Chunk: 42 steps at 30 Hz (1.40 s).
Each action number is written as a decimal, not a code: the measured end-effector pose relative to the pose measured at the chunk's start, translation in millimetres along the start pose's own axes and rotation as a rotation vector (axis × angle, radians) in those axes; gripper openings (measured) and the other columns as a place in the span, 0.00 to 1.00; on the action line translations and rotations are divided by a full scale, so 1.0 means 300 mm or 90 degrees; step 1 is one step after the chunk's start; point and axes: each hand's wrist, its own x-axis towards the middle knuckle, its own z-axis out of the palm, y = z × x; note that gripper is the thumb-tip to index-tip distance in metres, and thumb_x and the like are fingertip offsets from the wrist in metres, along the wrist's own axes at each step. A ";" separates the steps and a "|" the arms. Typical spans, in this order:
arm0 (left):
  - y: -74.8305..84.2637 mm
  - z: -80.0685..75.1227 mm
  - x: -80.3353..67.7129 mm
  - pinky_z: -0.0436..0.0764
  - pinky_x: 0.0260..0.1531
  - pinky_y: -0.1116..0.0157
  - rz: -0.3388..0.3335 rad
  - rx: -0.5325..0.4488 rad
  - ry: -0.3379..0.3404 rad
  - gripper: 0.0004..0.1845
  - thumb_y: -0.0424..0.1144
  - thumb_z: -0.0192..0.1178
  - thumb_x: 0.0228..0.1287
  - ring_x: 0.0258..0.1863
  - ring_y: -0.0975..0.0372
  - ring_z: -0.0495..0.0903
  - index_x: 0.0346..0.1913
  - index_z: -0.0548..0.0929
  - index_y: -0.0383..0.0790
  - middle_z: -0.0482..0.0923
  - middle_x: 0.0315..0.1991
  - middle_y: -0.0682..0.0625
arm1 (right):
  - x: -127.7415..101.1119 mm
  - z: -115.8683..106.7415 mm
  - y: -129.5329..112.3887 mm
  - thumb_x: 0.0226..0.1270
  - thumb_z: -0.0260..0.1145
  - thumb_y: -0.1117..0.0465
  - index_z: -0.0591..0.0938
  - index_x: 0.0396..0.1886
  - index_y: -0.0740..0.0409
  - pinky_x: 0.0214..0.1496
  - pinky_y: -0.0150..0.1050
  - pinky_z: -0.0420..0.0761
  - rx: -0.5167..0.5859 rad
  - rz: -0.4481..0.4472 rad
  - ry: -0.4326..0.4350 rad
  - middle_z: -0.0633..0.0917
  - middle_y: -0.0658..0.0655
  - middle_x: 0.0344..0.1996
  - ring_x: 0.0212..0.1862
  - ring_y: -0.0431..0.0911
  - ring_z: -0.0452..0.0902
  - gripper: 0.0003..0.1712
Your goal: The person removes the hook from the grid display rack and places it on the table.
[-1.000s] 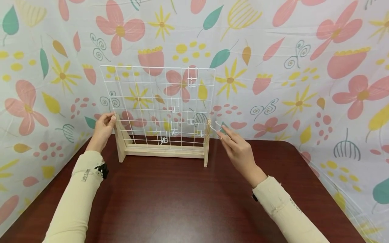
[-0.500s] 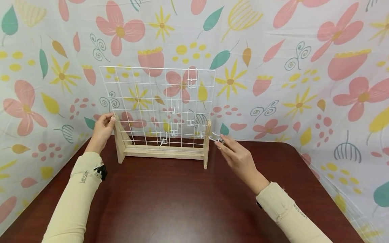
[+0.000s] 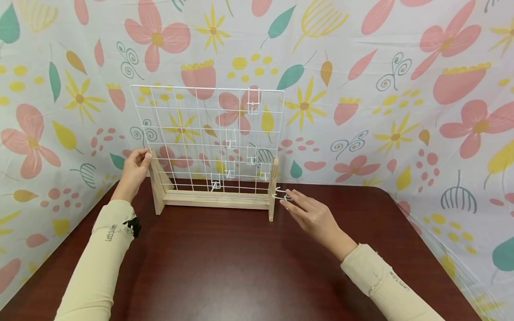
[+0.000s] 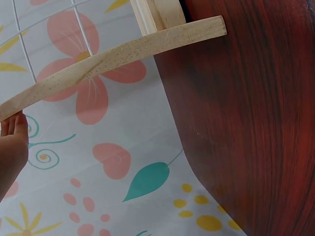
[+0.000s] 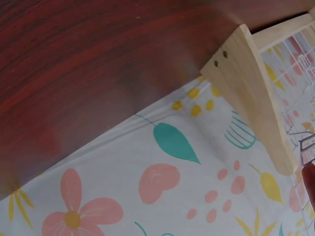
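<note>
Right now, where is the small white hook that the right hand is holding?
In the head view, the white hook is pinched by the right hand, low beside the right wooden post of the wire grid rack, just above the table.

White coated wire grid, smooth, slight sheen. Stand pale unfinished wood, matt, visible grain. Small white wire hook, glossy. Worktop dark red-brown wood-look, smooth, semi-gloss. Backdrop printed floral cloth, matt, lightly creased.
</note>
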 end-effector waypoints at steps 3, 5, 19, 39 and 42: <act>-0.001 0.001 -0.002 0.67 0.61 0.69 0.000 0.004 0.001 0.26 0.42 0.41 0.77 0.65 0.54 0.63 0.70 0.59 0.28 0.61 0.67 0.33 | -0.013 0.001 0.000 0.77 0.53 0.60 0.87 0.45 0.60 0.42 0.46 0.82 0.004 -0.005 -0.010 0.85 0.63 0.47 0.46 0.55 0.83 0.17; 0.001 0.001 -0.005 0.67 0.60 0.70 0.001 0.004 0.002 0.27 0.42 0.41 0.77 0.65 0.54 0.63 0.70 0.59 0.28 0.61 0.67 0.33 | -0.022 0.003 -0.001 0.77 0.52 0.60 0.87 0.45 0.60 0.42 0.47 0.82 0.009 -0.006 -0.020 0.85 0.64 0.46 0.45 0.56 0.83 0.17; -0.002 -0.005 -0.007 0.68 0.51 0.78 0.019 0.004 0.010 0.26 0.41 0.42 0.77 0.59 0.62 0.66 0.69 0.61 0.27 0.63 0.65 0.34 | -0.097 0.005 -0.004 0.80 0.44 0.55 0.86 0.48 0.58 0.41 0.46 0.83 0.010 -0.016 -0.138 0.85 0.62 0.47 0.46 0.54 0.83 0.24; -0.006 -0.002 -0.009 0.69 0.50 0.78 0.019 0.006 0.009 0.26 0.43 0.43 0.77 0.57 0.66 0.67 0.69 0.61 0.28 0.64 0.64 0.35 | -0.178 0.035 -0.003 0.75 0.52 0.59 0.86 0.47 0.58 0.42 0.43 0.83 -0.002 -0.072 -0.225 0.85 0.62 0.46 0.45 0.54 0.83 0.17; -0.004 -0.003 -0.008 0.69 0.53 0.76 0.021 0.006 0.006 0.26 0.43 0.42 0.77 0.60 0.63 0.67 0.69 0.61 0.28 0.63 0.65 0.35 | -0.183 0.036 -0.005 0.60 0.65 0.62 0.86 0.47 0.58 0.42 0.43 0.83 -0.004 -0.071 -0.249 0.85 0.62 0.46 0.44 0.54 0.84 0.15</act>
